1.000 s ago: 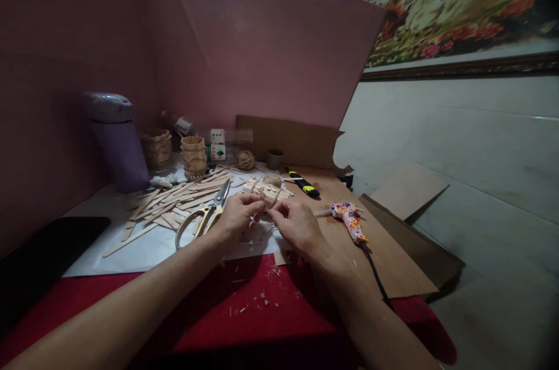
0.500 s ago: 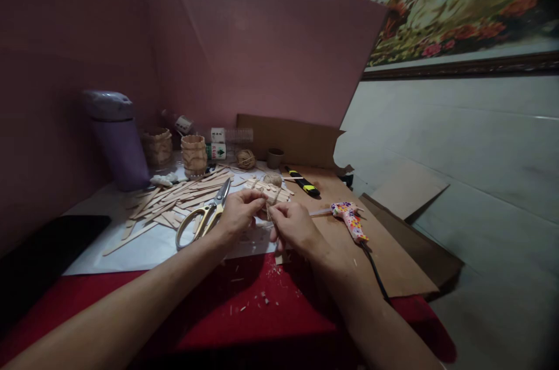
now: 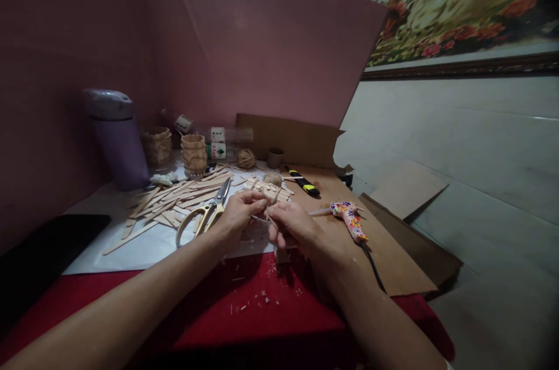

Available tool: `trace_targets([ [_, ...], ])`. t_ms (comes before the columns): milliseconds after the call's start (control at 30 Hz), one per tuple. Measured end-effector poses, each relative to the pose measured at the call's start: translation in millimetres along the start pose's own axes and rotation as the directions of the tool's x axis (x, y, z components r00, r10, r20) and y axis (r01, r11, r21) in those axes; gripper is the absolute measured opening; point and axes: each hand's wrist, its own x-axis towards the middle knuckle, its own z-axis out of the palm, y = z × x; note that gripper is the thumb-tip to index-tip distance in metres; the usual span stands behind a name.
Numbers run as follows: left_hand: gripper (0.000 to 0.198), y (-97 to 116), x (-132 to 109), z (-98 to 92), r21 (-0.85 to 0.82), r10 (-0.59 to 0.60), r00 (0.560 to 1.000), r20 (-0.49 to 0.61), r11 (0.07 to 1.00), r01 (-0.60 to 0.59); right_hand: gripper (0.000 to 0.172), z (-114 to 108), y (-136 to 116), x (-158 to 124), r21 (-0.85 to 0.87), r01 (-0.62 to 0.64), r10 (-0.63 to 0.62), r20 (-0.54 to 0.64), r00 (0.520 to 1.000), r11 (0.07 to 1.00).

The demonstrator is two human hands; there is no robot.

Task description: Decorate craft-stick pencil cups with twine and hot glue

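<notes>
My left hand (image 3: 241,214) is closed in a pinch on a thin strand of twine (image 3: 261,219). Close beside it, my right hand (image 3: 297,226) pinches the same strand between thumb and forefinger, with its other fingers curled below. Just past the fingertips lie flat wooden craft sticks (image 3: 271,188) with twine around them, partly hidden by my hands. A small ball of twine (image 3: 273,179) rests behind these sticks. Scissors (image 3: 208,211) with gold handles lie left of my left hand, blades pointing away.
Loose craft sticks (image 3: 172,202) cover the white paper at left. A glue gun (image 3: 349,219) and a yellow-black utility knife (image 3: 304,183) lie on cardboard at right. Behind stand a purple bottle (image 3: 120,145), wooden cups (image 3: 194,154) and a larger twine ball (image 3: 246,158).
My right hand has turned slightly and its lower fingers have shifted, and more of the strand shows between the hands. Things on the table stay where they were.
</notes>
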Motion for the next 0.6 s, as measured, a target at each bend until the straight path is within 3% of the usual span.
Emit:
trace_targets([
  [267, 0.023, 3.7, -2.1, 3.1, 0.028, 0.009, 1.0, -0.027, 1.0, -0.008, 0.009, 6.0, -15.1, -4.8, 0.035, -0.087, 0.091, -0.135, 0.987, 0.996],
  [433, 0.025, 4.0, -3.7, 3.0, 0.047, 0.0, 1.0, -0.025, 0.999, 0.001, 0.008, 7.8, -14.9, -4.9, 0.012, -0.092, 0.092, -0.22, 0.971, 0.996],
  [600, 0.036, 3.7, -4.6, 1.8, 0.01, -0.04, 0.999, 0.014, 0.999, 0.039, 0.009, 7.2, -12.8, -3.0, -0.007, -0.067, 0.063, -0.23, 0.971, 0.998],
])
